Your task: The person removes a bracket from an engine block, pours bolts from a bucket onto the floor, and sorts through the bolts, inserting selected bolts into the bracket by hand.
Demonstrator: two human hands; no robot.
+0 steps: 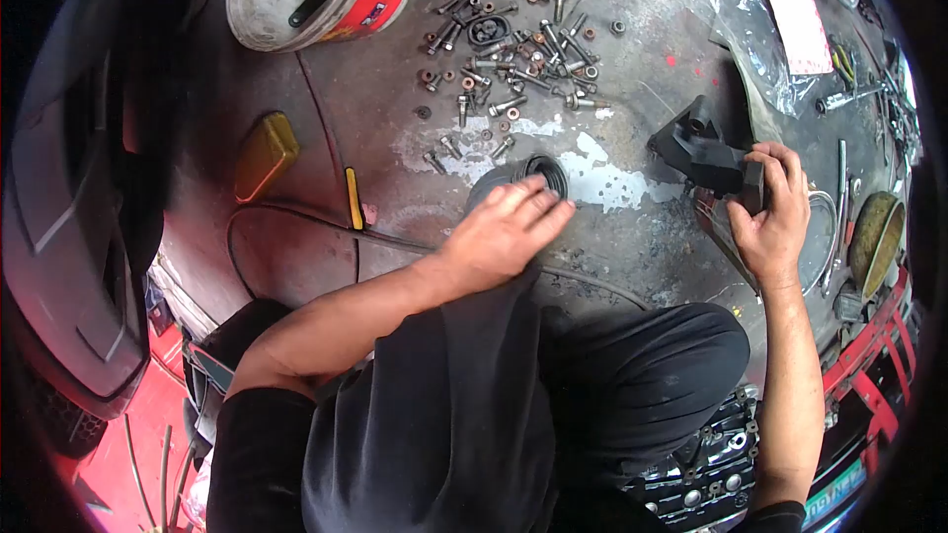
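Note:
My left hand (504,227) reaches across the middle of the view, its fingers on a round black ribbed part (544,176) that lies by my knee. To the right, my right hand (775,215) grips the near end of a black plastic part (699,148), thumb on one side and fingers on the other. That part has a short round stub on top. Many loose bolts and nuts (533,64) lie scattered on the grey floor ahead of my left hand.
A dirty white and red bucket (380,0) stands at the upper left. A yellow block (267,158) and a dark hose (405,242) lie left. Clear plastic (750,39), tools (851,97) and an oval dish (877,245) are right. Engine metalwork (696,469) sits below my knee.

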